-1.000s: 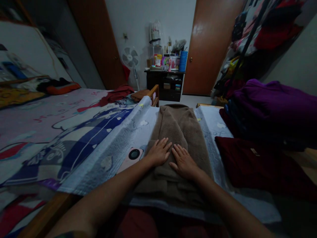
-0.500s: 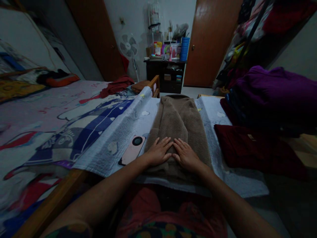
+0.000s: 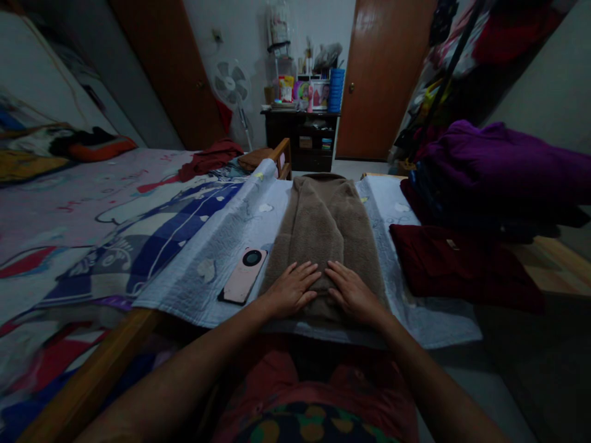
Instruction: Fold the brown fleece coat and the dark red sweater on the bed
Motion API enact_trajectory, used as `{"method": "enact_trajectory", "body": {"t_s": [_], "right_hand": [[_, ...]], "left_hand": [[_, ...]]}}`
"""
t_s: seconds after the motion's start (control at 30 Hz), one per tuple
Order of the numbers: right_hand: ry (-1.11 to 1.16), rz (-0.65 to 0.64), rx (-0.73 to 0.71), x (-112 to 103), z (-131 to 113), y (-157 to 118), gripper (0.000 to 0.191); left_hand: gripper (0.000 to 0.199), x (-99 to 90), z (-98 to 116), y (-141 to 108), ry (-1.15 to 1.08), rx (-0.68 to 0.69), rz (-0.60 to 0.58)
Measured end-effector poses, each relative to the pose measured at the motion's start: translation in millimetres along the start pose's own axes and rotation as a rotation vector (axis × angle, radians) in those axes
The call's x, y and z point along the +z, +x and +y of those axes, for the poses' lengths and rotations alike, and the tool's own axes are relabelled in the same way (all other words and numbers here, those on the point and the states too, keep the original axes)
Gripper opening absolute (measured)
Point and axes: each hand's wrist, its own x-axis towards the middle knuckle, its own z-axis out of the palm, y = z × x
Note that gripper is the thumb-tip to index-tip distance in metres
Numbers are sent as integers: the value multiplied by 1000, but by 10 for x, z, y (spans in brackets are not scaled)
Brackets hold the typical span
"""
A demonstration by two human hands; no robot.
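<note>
A brown fleecy garment (image 3: pixel 318 215), folded into a long shape, lies on a pale blue quilted cover (image 3: pixel 231 252). My left hand (image 3: pixel 293 289) rests flat on its near part, fingers stretched out. Beside it my right hand (image 3: pixel 353 292) also lies flat on the fabric, fingers spread, with a small gap between the two hands. Neither hand grips the cloth. To the left of the garment, a pink phone (image 3: pixel 244 275) with a round dark camera ring lies face down on the cover.
At the right sit a folded dark red garment (image 3: pixel 457 264) and a pile topped by purple cloth (image 3: pixel 498 154). A bed (image 3: pixel 152 184) with patterned bedding stands left, its wooden rail (image 3: pixel 92 375) near me. Behind are a fan (image 3: pixel 231 83) and a dark cabinet (image 3: pixel 300 141).
Both hands have slid slightly toward me over the brown garment and moved a little apart. The whole view has shifted slightly.
</note>
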Motion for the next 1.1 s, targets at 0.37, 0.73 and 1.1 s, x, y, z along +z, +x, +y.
{"method": "enact_trajectory", "body": {"t_s": [0.37,0.73,1.1], "right_hand": [[137,129,56,-56,65,-203,51],[-56,-38,22,-154,79,-326,40],[-369,-213,108,-287,-268,-104,33]], "left_hand": [[63,-48,-9,1,-75,27,-12],[63,-67,124,159,-218,80,36],[67,-83,80,219,-310,3,12]]}}
